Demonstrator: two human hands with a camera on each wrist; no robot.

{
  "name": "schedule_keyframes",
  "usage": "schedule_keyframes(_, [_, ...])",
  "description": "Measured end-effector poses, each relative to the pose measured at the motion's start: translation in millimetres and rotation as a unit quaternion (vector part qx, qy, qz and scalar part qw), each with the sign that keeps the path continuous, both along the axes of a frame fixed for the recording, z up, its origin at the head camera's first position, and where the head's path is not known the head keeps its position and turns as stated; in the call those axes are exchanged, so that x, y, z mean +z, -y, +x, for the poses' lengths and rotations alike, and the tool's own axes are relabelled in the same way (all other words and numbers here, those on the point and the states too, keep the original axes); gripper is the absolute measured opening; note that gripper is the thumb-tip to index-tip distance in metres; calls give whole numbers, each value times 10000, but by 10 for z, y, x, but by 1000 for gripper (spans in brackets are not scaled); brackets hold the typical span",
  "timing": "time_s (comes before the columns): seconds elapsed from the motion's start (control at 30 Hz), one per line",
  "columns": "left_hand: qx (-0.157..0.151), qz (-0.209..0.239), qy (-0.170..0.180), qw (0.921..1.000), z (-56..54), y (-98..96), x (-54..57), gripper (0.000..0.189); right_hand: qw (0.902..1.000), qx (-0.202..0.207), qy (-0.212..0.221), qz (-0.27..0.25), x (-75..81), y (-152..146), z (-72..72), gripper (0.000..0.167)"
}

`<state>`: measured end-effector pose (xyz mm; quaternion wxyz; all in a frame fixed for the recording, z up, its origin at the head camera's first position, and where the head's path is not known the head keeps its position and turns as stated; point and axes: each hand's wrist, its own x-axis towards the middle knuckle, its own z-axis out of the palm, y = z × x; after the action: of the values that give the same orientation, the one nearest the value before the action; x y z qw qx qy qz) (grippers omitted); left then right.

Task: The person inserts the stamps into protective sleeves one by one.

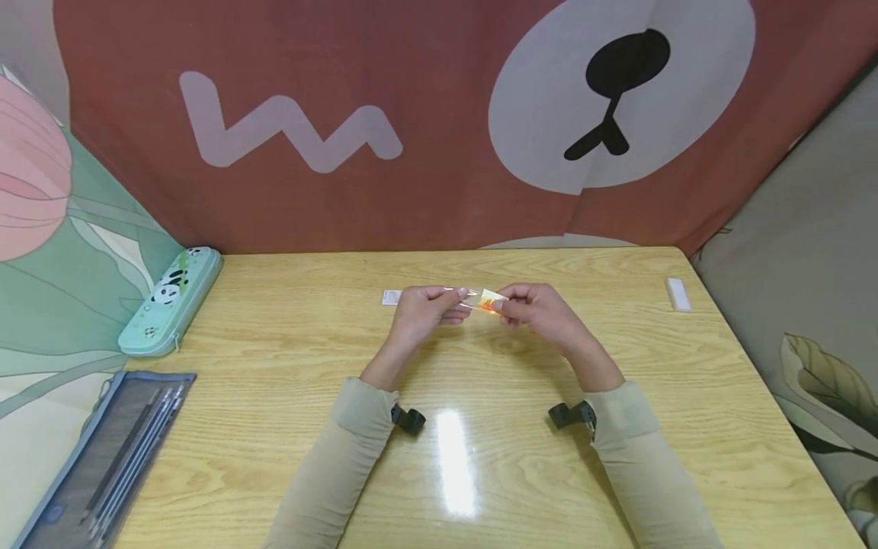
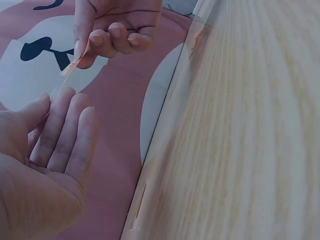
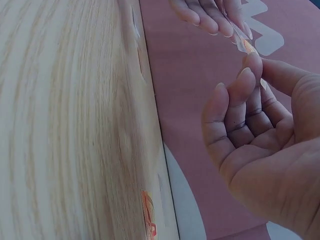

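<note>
Above the far half of the table, my left hand [image 1: 427,309] pinches the end of a clear plastic wrapper [image 1: 469,298] between thumb and fingers. At the wrapper's other end, my right hand [image 1: 542,314] pinches a small yellow and orange printed piece [image 1: 490,300]. Whether this piece sits inside the wrapper or is part of it, I cannot tell. In the left wrist view, both hands hold the thin strip stretched between them. A small white printed piece [image 1: 392,297] lies beside my left hand, partly hidden by it.
At the table's far right lies a white block [image 1: 677,294]. A mint panda pencil case [image 1: 171,301] stands at the left, with a blue-edged mesh pouch of pencils [image 1: 110,465] in front. An orange printed thing [image 3: 149,215] lies near the table's back edge. Behind hangs a brown curtain [image 1: 439,206].
</note>
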<state>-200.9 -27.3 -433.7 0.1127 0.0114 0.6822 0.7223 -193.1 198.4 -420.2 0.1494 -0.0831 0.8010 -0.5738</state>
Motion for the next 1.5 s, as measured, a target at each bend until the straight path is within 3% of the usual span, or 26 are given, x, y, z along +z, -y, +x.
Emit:
schedule_keyframes(0.67, [12, 63, 18, 10000, -6, -10, -11, 26, 9996, -184, 94, 207, -22, -6, -23, 25])
schedule_keyframes(0.9, [44, 43, 44, 10000, 4, -12, -3, 26, 10000, 12, -60, 72, -21, 4, -14, 24])
schedule_keyframes(1.5, [-62, -25, -38, 10000, 21, -52, -12, 23, 9999, 45, 13, 165, -1, 7, -18, 31])
